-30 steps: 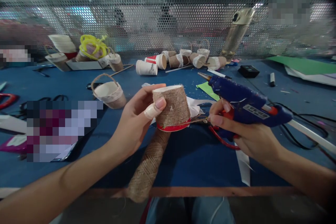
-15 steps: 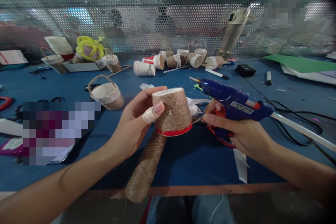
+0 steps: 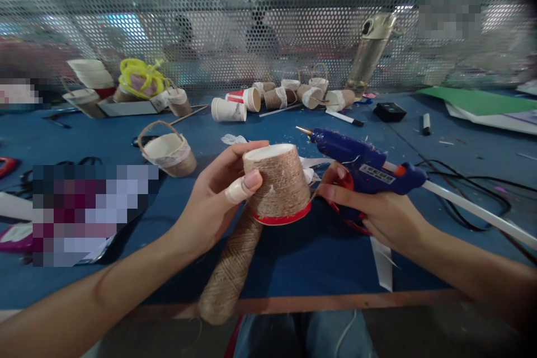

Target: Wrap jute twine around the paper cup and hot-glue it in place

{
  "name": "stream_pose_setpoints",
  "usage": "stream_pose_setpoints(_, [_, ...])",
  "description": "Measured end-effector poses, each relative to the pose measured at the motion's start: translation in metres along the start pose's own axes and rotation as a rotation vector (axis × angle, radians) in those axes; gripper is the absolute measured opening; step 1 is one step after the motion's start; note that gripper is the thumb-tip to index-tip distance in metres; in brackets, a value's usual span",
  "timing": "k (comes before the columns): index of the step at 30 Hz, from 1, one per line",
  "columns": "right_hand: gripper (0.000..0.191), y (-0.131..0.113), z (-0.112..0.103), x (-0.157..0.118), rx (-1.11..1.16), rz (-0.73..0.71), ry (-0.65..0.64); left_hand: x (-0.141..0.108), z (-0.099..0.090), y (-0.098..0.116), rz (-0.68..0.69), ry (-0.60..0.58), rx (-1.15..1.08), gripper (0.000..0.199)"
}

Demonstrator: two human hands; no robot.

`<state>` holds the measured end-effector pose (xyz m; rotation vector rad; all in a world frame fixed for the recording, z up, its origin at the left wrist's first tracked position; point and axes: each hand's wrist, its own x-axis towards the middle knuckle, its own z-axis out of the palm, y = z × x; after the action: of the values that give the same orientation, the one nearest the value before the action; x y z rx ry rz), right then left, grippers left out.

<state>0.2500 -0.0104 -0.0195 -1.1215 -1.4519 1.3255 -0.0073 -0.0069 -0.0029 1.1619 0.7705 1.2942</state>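
Observation:
My left hand (image 3: pixel 218 193), a bandage on its thumb, grips a paper cup (image 3: pixel 279 182) tilted on its side edge. Brown twine winds around most of the cup; a bare red band shows at its lower end. My right hand (image 3: pixel 377 207) is closed round a blue glue gun (image 3: pixel 352 151), its nozzle pointing left above the cup's right side. Thumb and forefinger of that hand also pinch a strand of twine (image 3: pixel 315 191) running to the cup. Below the cup lies a long roll of twine (image 3: pixel 230 268), overhanging the table edge. Red loops (image 3: pixel 347 180) show partly behind my right fingers.
A twine-covered cup basket (image 3: pixel 170 154) with lace stands at left. Several more cups (image 3: pixel 310 96) lie at the back near a bottle (image 3: pixel 371 53). A black cord (image 3: pixel 457 170) and glue stick (image 3: pixel 474 210) extend right. Perforated metal (image 3: pixel 251 0) closes off the rear.
My right hand and the glue gun have shifted left, closer to the cup. The cup has dipped slightly, and the strand between hand and cup looks shorter.

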Motion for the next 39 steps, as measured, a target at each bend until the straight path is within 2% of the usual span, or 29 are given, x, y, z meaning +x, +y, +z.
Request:
stream_pose_setpoints(19, [0.024, -0.012, 0.006, -0.002, -0.039, -0.034, -0.044, -0.004, 0.0, -0.004, 0.024, -0.083, 0.02, 0.044])
stream_pose_setpoints(27, [0.023, -0.023, 0.01, -0.005, -0.042, -0.073, -0.032, -0.002, -0.004, -0.005, 0.036, -0.205, 0.001, 0.043])
stream_pose_setpoints(35, [0.023, -0.015, 0.006, -0.003, -0.089, -0.065, 0.039, -0.001, -0.002, -0.001, 0.022, -0.107, -0.009, 0.039])
stream_pose_setpoints(39, [0.021, -0.013, 0.005, -0.003, -0.111, -0.069, 0.051, 0.001, -0.002, 0.0, 0.042, -0.095, -0.005, 0.038])
